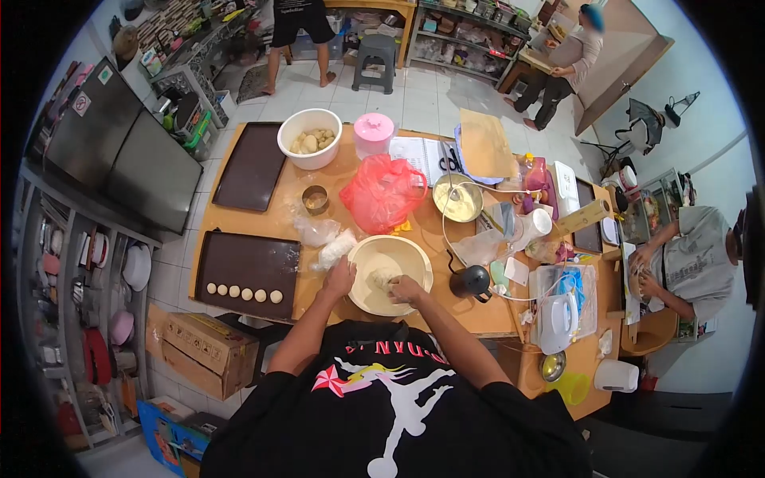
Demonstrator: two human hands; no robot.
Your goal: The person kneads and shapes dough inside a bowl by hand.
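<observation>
A wide cream bowl [368, 298] with pale flour or dough in it stands at the table's near edge. My left hand [340, 277] is at the bowl's left rim, its fingers closed around the edge. Inside the bowl, toward its right side, my right hand [406, 290] touches a pale lump of dough [384, 277]; its fingers look bent, but their tips are hard to make out. A clear plastic bag with white contents [338, 248] lies just beyond my left hand. Several round dough balls [247, 294] sit in a row on a dark tray [249, 259] to the left.
Beyond the bowl are a red plastic bag [381, 195], a white tub of dough pieces [300, 163], a metal ring [315, 200] and a metal bowl [458, 209]. A dark kettle [470, 283] stands close on the right. Other people are at the back and far right.
</observation>
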